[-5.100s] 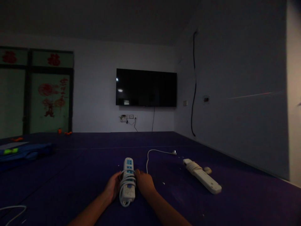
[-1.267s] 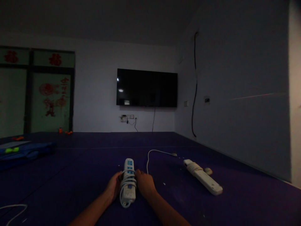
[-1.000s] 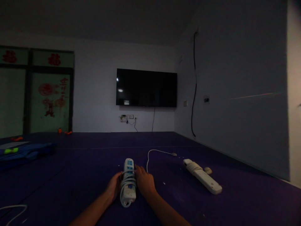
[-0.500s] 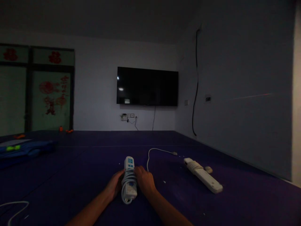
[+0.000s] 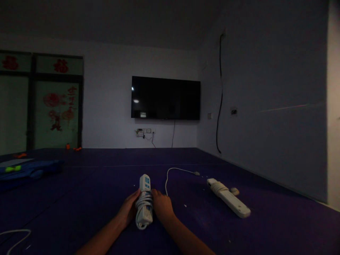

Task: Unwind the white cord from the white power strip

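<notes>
A white power strip with blue socket faces is between my hands, its far end pointing away from me. Its white cord is wound several times around the middle. My left hand grips the strip's left side. On the right side, my right hand has its fingers curled against the strip and the windings. From beside that hand a loose stretch of cord runs out over the purple surface to a plug. My right fingertips are partly hidden.
To the right lies a second white power strip with its cord wrapped round one end, a plug beside it. Blue cloth lies at left. Another white cable curves at near left. A wall meets the purple surface at right.
The held power strip has turned slightly, its side now facing more toward me, and both hands have stayed on it. The view has shifted a little.
</notes>
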Demonstrator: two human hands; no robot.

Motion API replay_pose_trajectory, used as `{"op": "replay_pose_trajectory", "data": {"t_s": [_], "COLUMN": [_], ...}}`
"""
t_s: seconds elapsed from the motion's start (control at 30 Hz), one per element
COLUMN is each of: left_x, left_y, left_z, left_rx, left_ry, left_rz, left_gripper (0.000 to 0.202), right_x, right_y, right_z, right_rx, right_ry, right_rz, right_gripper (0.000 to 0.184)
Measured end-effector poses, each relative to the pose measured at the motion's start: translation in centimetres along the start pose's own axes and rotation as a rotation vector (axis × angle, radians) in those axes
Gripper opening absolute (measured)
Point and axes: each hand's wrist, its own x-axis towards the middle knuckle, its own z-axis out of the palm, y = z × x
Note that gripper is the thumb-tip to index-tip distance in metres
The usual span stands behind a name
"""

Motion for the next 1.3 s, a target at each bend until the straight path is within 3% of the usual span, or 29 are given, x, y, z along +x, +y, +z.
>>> {"op": "replay_pose_trajectory", "data": {"t_s": [0.1, 0.27, 0.5, 0.7, 1.13, 1.3], "left_x": [0.06, 0.28, -0.19, -0.12, -0.2, -0.16], "left_y": [0.12, 0.09, 0.42, -0.02, 0.39, 0.12], "left_z": [-0.14, -0.41, 0.24, -0.11, 0.04, 0.02], "left_rx": [-0.068, -0.116, -0.032, 0.002, 0.012, 0.043], "left_ry": [0.005, 0.146, 0.002, 0.009, -0.107, -0.057], "left_rz": [-0.037, 0.02, 0.055, 0.016, -0.094, -0.114], "left_gripper": [0.033, 0.027, 0.042, 0.039, 0.042, 0.045], "right_x": [0.02, 0.06, 0.06, 0.04, -0.01, 0.06], "right_y": [0.07, 0.16, 0.48, 0.45, 0.03, -0.14], "right_z": [0.03, 0.19, 0.1, 0.02, 0.08, 0.32], "right_rx": [0.0, -0.003, 0.011, 0.043, 0.029, 0.038], "right_ry": [-0.006, -0.016, -0.027, -0.041, -0.041, -0.049], "right_rz": [0.005, 0.014, 0.047, 0.023, 0.016, 0.011], "right_gripper": [0.023, 0.022, 0.021, 0.02, 0.019, 0.02]}}
